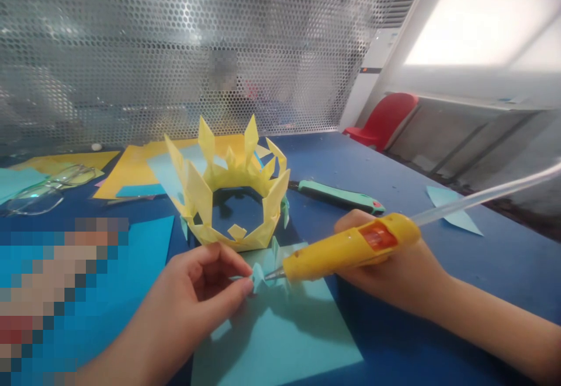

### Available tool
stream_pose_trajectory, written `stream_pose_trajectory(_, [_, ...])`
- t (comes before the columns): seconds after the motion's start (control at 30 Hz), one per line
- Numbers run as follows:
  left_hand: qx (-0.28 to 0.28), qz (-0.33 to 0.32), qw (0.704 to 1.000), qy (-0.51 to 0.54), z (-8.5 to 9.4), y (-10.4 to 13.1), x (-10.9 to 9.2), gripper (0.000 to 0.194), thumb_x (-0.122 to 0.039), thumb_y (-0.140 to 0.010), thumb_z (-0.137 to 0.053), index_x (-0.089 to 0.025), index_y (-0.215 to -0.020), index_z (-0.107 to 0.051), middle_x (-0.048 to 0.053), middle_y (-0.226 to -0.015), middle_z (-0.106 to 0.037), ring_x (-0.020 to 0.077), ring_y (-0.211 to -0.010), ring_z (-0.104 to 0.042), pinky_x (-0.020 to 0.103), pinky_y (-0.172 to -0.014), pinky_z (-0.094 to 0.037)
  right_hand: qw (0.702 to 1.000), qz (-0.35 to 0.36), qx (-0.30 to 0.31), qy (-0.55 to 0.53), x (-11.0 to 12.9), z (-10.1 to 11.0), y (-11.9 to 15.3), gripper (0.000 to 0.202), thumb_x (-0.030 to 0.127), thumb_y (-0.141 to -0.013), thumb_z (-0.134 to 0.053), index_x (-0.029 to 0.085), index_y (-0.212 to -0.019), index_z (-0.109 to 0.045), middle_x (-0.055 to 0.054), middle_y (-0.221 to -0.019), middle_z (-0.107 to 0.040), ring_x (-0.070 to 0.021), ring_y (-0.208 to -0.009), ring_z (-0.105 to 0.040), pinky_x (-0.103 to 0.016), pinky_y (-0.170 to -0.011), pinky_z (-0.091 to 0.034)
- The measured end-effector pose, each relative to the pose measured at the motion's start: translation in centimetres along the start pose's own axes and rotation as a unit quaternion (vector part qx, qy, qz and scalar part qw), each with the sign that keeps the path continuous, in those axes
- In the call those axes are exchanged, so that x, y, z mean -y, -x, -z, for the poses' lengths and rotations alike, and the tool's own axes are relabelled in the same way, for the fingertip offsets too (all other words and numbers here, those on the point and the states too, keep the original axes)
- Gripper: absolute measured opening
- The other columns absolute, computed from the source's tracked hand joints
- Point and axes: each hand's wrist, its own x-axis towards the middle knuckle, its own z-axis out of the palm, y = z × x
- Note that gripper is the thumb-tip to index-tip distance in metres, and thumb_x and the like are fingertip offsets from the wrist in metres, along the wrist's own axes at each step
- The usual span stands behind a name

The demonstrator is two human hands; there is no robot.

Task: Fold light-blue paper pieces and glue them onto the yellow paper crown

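Between the thumb and forefinger of my left hand (pixel 205 292) is a small folded piece of light-blue paper (pixel 258 278). My right hand (pixel 385 269) is wrapped round a yellow hot glue gun (pixel 333 254), with a clear glue stick (pixel 486 193) sticking out of its back. The gun's metal nozzle points left and meets or nearly meets the folded paper. Just beyond my hands stands a yellow folded-paper crown (pixel 239 240) with upright points. Beneath my hands lies a light-teal paper sheet (pixel 284 339).
A green-handled utility knife (pixel 337 195) lies right of the crown. Blue paper (pixel 144 269), orange sheets (pixel 127 169) and eyeglasses (pixel 48 190) are to the left. A teal scrap (pixel 456 210) lies right. A perforated metal panel (pixel 175 52) and red chair (pixel 388 120) stand behind.
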Motion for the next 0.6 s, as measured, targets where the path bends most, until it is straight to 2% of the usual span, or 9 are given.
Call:
stream_pose_trajectory(0.33, [-0.005,0.011,1.0,0.012,-0.1,0.13,-0.3,0.017,-0.034,-0.064,-0.074,-0.02,-0.069,-0.065,-0.005,-0.058,-0.062,0.0099,-0.057,-0.055,0.02,-0.057,-0.046,1.0,0.008,0.008,0.004,0.3,0.2,-0.28,0.017,0.023,-0.078,-0.06,0.029,-0.085,-0.045,0.013,-0.062,-0.063,-0.0071,-0.044,-0.059,-0.014,-0.045,-0.048])
stream_pose_trajectory(0.6, [-0.003,0.013,1.0,0.008,0.02,0.1,-0.18,0.018,-0.034,-0.066,-0.075,-0.02,-0.07,-0.065,-0.005,-0.058,-0.062,0.0106,-0.057,-0.056,0.021,-0.058,-0.046,1.0,0.007,0.008,0.01,0.1,0.14,-0.25,0.015,0.024,-0.078,-0.06,0.028,-0.084,-0.046,0.01,-0.061,-0.065,-0.011,-0.043,-0.061,-0.019,-0.042,-0.048])
